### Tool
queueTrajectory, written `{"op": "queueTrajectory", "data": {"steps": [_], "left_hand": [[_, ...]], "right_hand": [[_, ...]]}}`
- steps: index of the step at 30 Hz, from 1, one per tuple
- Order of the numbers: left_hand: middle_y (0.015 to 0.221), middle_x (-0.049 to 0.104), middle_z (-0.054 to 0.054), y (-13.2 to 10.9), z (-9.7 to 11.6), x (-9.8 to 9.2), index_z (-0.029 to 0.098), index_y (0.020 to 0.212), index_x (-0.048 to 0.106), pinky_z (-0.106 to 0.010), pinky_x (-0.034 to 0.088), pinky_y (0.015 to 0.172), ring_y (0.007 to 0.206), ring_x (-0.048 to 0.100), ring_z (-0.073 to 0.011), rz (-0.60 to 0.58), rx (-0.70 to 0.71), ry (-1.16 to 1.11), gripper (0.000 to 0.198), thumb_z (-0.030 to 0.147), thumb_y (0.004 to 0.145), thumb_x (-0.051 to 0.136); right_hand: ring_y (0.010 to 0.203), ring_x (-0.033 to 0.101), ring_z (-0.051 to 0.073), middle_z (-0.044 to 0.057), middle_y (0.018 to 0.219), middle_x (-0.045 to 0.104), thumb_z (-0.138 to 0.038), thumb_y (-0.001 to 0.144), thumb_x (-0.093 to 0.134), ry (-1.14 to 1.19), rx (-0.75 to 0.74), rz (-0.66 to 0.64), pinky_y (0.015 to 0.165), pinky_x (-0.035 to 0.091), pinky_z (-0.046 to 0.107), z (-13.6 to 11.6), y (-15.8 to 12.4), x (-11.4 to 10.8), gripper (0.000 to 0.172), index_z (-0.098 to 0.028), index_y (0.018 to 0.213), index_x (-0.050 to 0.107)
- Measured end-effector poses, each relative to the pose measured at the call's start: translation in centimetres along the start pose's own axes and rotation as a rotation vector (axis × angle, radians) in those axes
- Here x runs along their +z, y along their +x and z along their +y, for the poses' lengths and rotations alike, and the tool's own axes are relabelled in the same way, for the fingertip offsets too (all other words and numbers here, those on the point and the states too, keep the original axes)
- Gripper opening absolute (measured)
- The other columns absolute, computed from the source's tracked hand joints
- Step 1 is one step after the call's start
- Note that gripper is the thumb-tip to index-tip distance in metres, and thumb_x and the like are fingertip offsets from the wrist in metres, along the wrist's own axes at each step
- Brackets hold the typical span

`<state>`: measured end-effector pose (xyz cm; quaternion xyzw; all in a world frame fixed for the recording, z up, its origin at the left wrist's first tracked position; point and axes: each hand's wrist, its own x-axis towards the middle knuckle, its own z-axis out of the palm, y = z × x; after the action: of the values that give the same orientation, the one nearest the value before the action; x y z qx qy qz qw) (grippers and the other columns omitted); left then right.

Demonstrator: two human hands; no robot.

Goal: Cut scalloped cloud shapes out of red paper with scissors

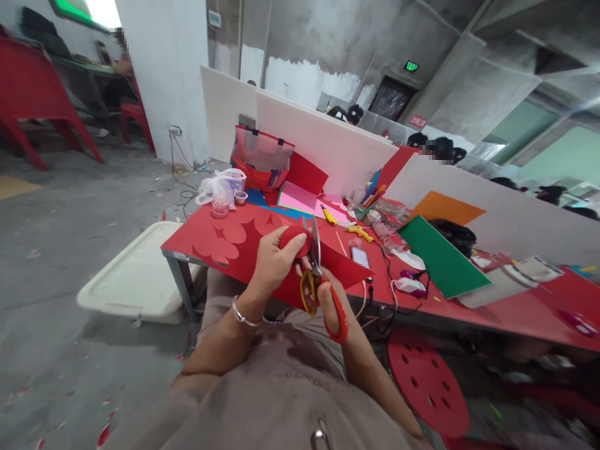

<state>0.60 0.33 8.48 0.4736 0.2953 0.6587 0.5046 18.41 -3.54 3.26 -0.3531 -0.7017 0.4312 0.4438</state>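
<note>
**crafty_lurker:** Scissors (315, 275) question: which way do they lie against the paper here?

**papercut_pete:** Blades point up and away from the person, toward the top of the frame, handles down toward the lap. The right hand (330, 300) is wrapped around the red and yellow handles, fingers through the loops, so it's clamped on them. Blades look nearly together, but I can't tell for sure.

**crafty_lurker:** And the red paper (293, 240)?

**papercut_pete:** Dead centre of the frame, just left of the blades and touching them. The left hand (274, 259) pinches a rounded bit of it, thumb on top, fingers curled under. Its long edge runs out to the right, behind the scissors, over the near edge of the tabletop (515, 309).

**crafty_lurker:** So which hand is nearer the cut?

**papercut_pete:** Left one, it sits right beside the blades. A big red sheet with scalloped shapes (220, 240) lies flat on the tabletop at centre left, just behind that hand.
</note>
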Motion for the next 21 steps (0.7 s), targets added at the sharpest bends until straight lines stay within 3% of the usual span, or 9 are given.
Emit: {"op": "queueTrajectory", "data": {"steps": [10,21], "left_hand": [[0.053,0.070,0.000,0.0,-0.3,-0.2,0.020,0.073,0.066,-0.022,0.047,0.042,0.038,0.058,-0.0116,0.002,0.009,0.003,0.038,0.048,0.093,0.081],[0.052,0.069,0.000,0.0,-0.1,-0.3,0.020,0.075,0.067,-0.022,0.046,0.042,0.038,0.057,-0.0115,-0.025,-0.004,0.023,0.040,0.052,0.091,0.083]], "right_hand": [[0.068,0.052,0.019,0.002,0.086,0.057,-0.080,0.112,0.047,-0.099,-0.053,-0.037,0.063,0.049,0.035,-0.8,0.1,0.0,0.069,-0.021,0.144,0.062],[0.072,0.054,0.021,0.005,0.089,0.061,-0.082,0.112,0.045,-0.149,-0.073,0.011,0.063,0.050,0.034,-0.3,0.1,-0.1,0.069,-0.020,0.134,0.067]]}}
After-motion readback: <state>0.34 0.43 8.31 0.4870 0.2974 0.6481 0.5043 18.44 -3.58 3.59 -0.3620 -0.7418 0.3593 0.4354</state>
